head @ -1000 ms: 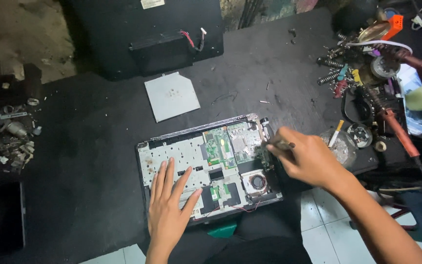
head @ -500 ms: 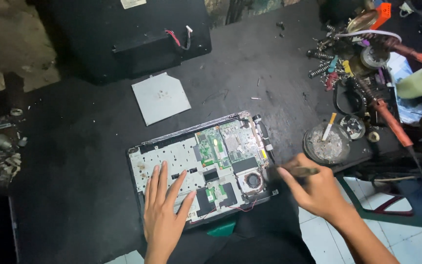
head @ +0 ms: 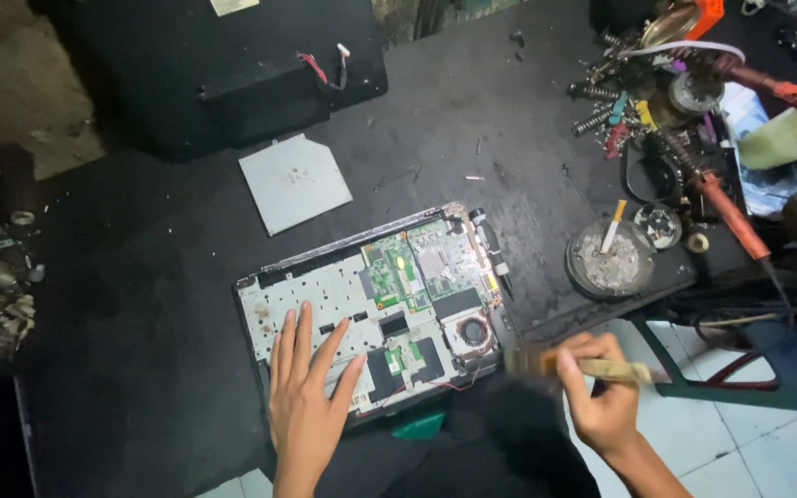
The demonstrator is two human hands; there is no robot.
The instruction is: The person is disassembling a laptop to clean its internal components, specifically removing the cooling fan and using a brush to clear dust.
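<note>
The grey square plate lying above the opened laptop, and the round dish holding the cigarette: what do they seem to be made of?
The grey plate looks like thin sheet metal or matte plastic: flat, dull even grey, one clipped corner; the look leaves it open. The round dish looks like clear glass, with a shiny rim and contents showing through; a cigarette leans on it.

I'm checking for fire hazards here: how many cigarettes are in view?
1: a white cigarette leaning in the round glass ashtray, right of the opened laptop. Clutter may hide others.
</note>
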